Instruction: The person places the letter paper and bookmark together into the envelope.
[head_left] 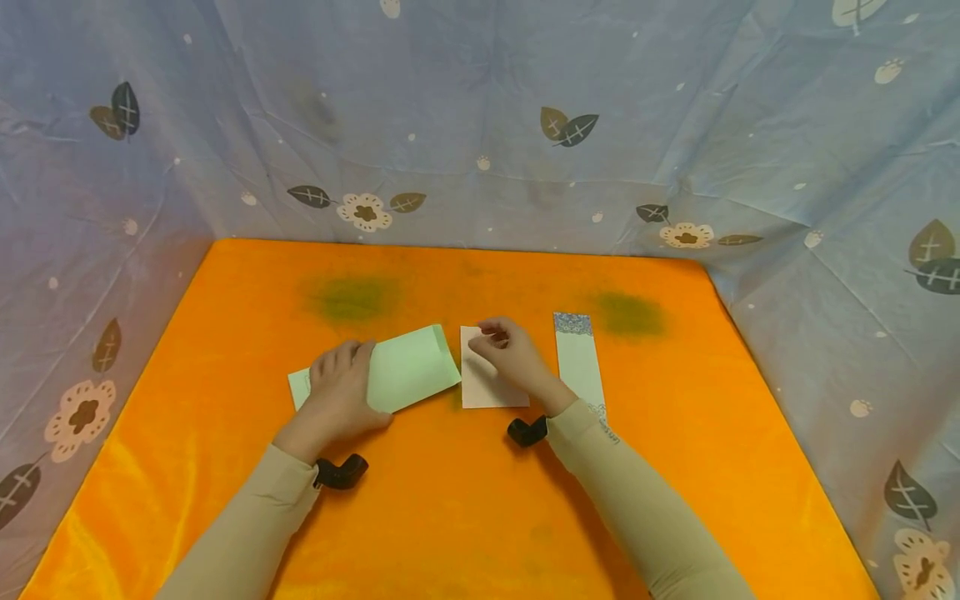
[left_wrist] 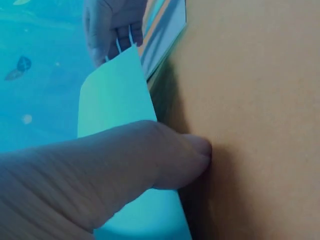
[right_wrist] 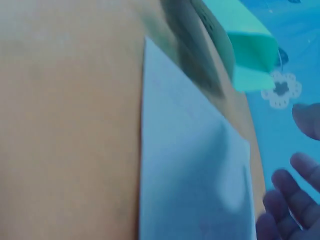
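A pale green envelope (head_left: 411, 368) is held aslant by my left hand (head_left: 339, 392), its thumb along the near edge and its fingers across the far side. The envelope's mouth faces right and gapes apart in the right wrist view (right_wrist: 250, 55). A plain pale card (head_left: 487, 387) lies flat beside that mouth. Above the card hovers my right hand (head_left: 513, 357), its fingers loosely bent with nothing between them. In the right wrist view, the thumb and fingers (right_wrist: 295, 195) of that hand stand apart from the card (right_wrist: 190, 165).
To the right of the card lies a long pale strip (head_left: 579, 367) with lace-patterned ends, partly under the right forearm. An orange cloth (head_left: 450, 517) covers the table. Patterned curtains (head_left: 480, 125) stand round its back and sides.
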